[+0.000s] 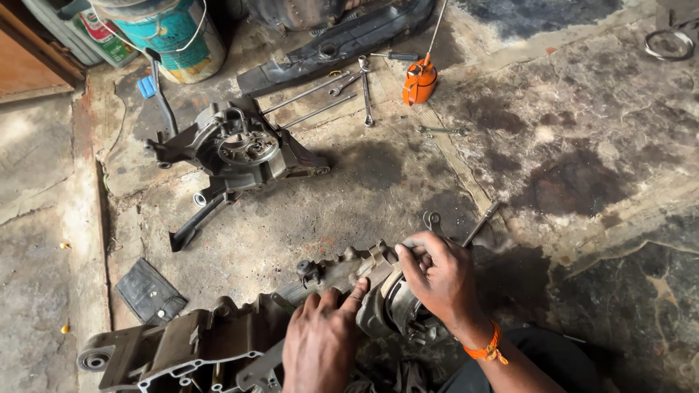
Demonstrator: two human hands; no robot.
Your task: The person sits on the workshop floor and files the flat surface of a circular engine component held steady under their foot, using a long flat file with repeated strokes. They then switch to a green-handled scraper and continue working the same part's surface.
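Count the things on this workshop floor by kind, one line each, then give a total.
Engine casings: 2, one under the left hand and right hand at, one apart at
Orange oil cans: 1
Buckets: 1
Long rods: 2
Total: 6

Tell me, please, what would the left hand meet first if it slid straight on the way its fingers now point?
The left hand points up and right along the engine casing. It would probably meet the right hand on the round metal part first, though depth is hard to judge.
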